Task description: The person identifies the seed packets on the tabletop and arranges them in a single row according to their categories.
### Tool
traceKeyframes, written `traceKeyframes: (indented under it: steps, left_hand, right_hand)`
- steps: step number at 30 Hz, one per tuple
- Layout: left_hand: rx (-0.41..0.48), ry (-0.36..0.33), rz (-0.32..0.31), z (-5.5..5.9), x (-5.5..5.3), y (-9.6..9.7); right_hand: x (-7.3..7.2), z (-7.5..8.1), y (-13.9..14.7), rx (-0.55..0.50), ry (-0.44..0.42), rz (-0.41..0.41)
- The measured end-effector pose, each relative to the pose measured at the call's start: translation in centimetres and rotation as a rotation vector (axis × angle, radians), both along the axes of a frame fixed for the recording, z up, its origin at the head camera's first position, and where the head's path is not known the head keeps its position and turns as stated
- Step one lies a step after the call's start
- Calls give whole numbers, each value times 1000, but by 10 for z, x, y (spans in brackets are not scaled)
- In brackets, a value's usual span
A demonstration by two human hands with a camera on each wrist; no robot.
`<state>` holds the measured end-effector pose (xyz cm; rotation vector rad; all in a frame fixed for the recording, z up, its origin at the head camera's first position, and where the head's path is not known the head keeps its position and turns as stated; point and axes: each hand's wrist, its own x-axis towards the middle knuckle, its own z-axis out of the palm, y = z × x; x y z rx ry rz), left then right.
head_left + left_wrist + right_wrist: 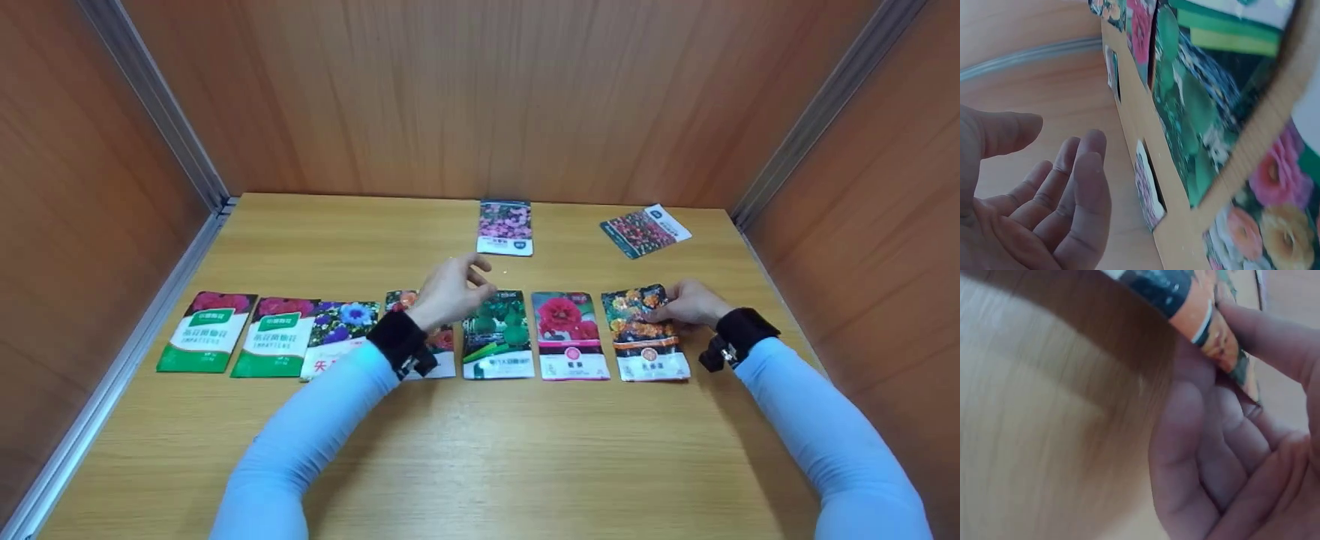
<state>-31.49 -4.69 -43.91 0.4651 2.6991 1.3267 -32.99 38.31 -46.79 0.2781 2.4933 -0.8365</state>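
My right hand (694,302) pinches the upper right edge of a seed packet (649,350) with orange flowers, at the right end of a row. In the right wrist view the thumb (1266,337) lies on its front and the fingers are curled behind its edge. My left hand (456,289) hovers over the row with nothing in it, fingers loosely bent, between the green gourd packet (498,337) and a rose packet (445,365) that the wrist partly hides. Beside the gourd packet lies a pink flower packet (570,330).
Further left lie a blue flower packet (349,319), overlapped by the left sleeve, and two green-and-white packets (274,341) (206,334). At the back are a pink-purple flower packet (505,225) and a tilted red flower packet (645,231). Wooden panels (480,97) enclose the table.
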Motion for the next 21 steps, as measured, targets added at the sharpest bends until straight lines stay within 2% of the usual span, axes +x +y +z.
traceKeyframes:
  steps: [4,9,14,18,21]
  left_hand:
    - [7,4,35,-1,-1,-15]
    - [-9,20,55,0,-1,-24]
    - [-91,105,93,2,-2,-31]
    - [-153,178,110,1,-5,-36]
    - [-197,219,130,1,-9,-37]
  right_hand:
    - [1,3,-11,196,30,43]
    - [5,10,-23,428,83,125]
    - [4,19,-40,620,172,213]
    - [-3,25,-57,690,279,221]
    - [-12,29,-71,622,356,174]
